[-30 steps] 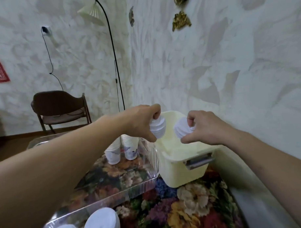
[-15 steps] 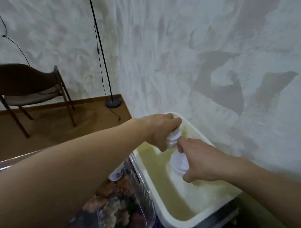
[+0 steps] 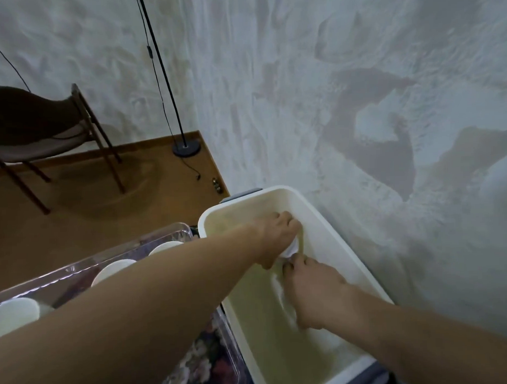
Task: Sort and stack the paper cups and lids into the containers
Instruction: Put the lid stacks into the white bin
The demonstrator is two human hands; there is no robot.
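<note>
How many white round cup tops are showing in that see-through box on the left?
3: one at the clear box's far end, one mid-box, one at the picture's left edge. The left forearm may hide more.

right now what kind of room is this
Probably a room in a home, not a workshop: a wooden chair on brown flooring, a floor lamp in the corner, textured wallpaper, and a floral tablecloth under the bins.

matt plastic bin (image 3: 346, 243), clear glossy tray (image 3: 150, 238)

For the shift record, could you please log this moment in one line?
both hands in cream bin | left hand grips white stack | right hand grip hidden
</note>
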